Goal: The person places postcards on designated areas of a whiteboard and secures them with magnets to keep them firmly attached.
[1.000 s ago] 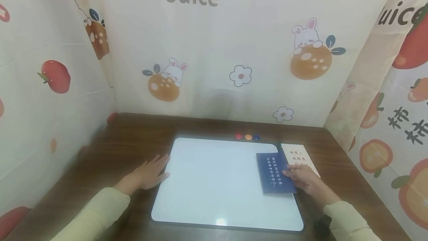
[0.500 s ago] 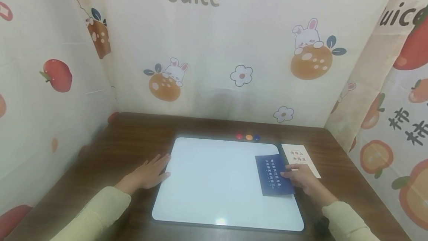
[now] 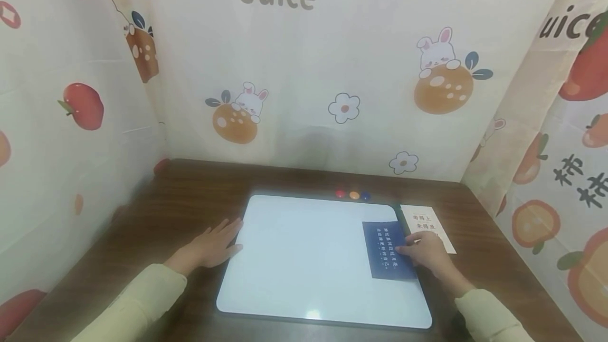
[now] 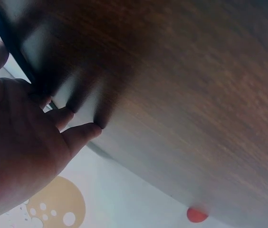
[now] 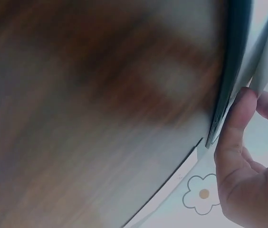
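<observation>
A whiteboard [image 3: 299, 263] with rounded corners lies flat on the brown table. My left hand [image 3: 211, 244] rests against its left edge, fingers extended; in the left wrist view the fingertips of that hand [image 4: 24, 142] reach along the board's side at the table. On the right, my right hand [image 3: 427, 252] pinches the right edge of a dark blue card [image 3: 380, 257] printed with white characters. The card overlaps the right part of the board. In the right wrist view, thumb and finger grip the edge of the card [image 5: 263, 69], which stands slightly off the board there.
Beyond the board's far edge sit three small round pieces: red [image 3: 340, 194], orange [image 3: 354, 195] and dark blue [image 3: 365, 196]. A cream card [image 3: 423, 215] with characters lies right of the board, partly behind my right hand. Printed cloth [image 3: 294, 67] encloses the table's back and sides.
My right hand has shifted the blue card slightly left and toward me over the board. My left hand stays at the board's left edge.
</observation>
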`<control>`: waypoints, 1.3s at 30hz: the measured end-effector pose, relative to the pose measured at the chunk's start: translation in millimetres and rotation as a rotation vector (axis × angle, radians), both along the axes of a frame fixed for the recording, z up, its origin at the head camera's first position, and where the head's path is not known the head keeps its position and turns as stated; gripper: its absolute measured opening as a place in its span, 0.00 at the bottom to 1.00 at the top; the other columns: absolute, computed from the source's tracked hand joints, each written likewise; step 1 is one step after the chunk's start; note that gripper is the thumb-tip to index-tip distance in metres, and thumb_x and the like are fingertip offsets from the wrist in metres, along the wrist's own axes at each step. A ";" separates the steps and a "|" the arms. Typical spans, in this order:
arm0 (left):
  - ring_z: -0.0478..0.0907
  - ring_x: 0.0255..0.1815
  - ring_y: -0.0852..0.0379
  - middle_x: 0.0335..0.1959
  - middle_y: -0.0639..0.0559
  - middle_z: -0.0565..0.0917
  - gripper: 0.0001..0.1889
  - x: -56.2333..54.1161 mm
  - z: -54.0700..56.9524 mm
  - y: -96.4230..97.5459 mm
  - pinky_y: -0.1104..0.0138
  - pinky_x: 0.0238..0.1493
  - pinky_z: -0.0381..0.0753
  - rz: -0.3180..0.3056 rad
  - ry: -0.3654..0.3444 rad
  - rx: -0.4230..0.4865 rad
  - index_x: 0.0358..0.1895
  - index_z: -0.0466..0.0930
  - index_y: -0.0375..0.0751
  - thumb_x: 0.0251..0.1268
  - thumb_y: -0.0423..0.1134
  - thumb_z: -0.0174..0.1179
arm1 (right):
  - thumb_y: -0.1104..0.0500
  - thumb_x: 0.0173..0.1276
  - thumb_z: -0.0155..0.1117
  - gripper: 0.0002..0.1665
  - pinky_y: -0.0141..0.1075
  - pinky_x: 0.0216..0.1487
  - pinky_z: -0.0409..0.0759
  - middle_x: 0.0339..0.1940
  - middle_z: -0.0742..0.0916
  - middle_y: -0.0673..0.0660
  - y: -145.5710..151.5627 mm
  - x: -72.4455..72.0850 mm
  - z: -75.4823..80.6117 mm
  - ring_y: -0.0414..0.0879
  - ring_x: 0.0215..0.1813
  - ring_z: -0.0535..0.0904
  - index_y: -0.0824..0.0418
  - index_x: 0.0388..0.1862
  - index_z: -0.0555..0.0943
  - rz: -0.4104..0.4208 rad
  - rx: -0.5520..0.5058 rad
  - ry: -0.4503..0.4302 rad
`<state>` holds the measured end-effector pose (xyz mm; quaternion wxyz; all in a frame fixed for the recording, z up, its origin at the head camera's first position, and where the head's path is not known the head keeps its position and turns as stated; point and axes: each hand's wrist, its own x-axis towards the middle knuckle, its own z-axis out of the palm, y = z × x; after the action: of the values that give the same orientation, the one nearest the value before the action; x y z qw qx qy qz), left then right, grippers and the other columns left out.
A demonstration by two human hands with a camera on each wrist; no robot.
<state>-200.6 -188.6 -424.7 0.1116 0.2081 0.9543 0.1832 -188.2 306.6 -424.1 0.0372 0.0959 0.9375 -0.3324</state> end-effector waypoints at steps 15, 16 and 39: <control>0.44 0.74 0.33 0.74 0.35 0.53 0.34 3.9 5.8 1.7 0.35 0.66 0.44 -0.001 0.002 0.005 0.73 0.52 0.33 0.73 0.48 0.48 | 0.60 0.56 0.72 0.23 0.35 0.21 0.79 0.27 0.85 0.63 -7.3 1.1 3.3 0.43 0.17 0.79 0.80 0.41 0.79 0.092 0.152 0.015; 0.44 0.73 0.33 0.74 0.35 0.53 0.34 4.1 6.3 1.9 0.35 0.66 0.44 0.000 0.003 0.004 0.73 0.52 0.33 0.73 0.48 0.48 | 0.60 0.56 0.71 0.23 0.35 0.21 0.79 0.27 0.85 0.63 -7.8 1.1 4.0 0.43 0.17 0.79 0.80 0.41 0.79 0.093 0.157 0.012; 0.44 0.74 0.33 0.74 0.35 0.53 0.34 3.4 6.1 1.7 0.36 0.66 0.44 0.000 0.004 0.003 0.74 0.52 0.33 0.73 0.48 0.49 | 0.61 0.56 0.72 0.20 0.35 0.22 0.78 0.26 0.85 0.62 -17.0 -1.2 12.5 0.44 0.21 0.78 0.78 0.38 0.81 0.131 0.255 0.003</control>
<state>-197.2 -186.9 -418.6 0.1094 0.2088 0.9542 0.1842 -189.4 289.5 -411.6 0.0447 0.0380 0.9764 -0.2078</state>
